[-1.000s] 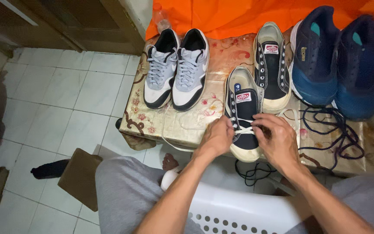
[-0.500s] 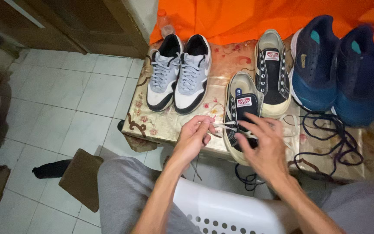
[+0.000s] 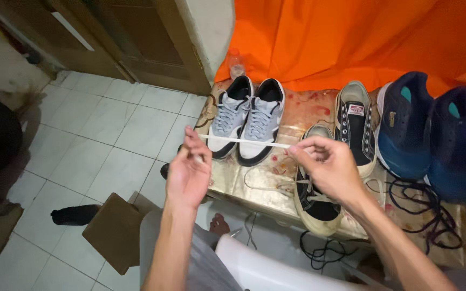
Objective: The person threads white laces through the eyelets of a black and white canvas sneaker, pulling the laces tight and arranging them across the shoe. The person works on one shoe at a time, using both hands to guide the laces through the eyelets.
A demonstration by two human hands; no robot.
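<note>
On the desk (image 3: 227, 183), covered in a shiny gold floral cloth, a pair of grey, white and black sneakers (image 3: 249, 118) stands at the far left, a second black canvas shoe (image 3: 358, 125) sits far of the near one, and two blue running shoes (image 3: 432, 134) stand at the right with a dark lace (image 3: 427, 207) coiled loosely in front of them. A clear plastic bottle (image 3: 236, 60) stands at the far left corner against an orange cloth (image 3: 351, 37) hanging behind. The black canvas shoe (image 3: 315, 186) being laced sits at the near edge of the desk, toe toward the person, partly covered by the right hand. The left hand (image 3: 188, 171) is raised over the desk's left edge, fingers pinched shut on one end of a white shoelace (image 3: 244, 140); the right hand (image 3: 327, 164) is closed on the lace above the near shoe. The lace runs taut and nearly level between the two hands, which are well apart, and slack loops trail down to the shoe's eyelets. Below lie a white tiled floor (image 3: 109, 129), a brown cardboard piece (image 3: 113, 229), a dark wooden door (image 3: 136, 37) at far left, and a white plastic chair (image 3: 265, 267) nearest the camera.
</note>
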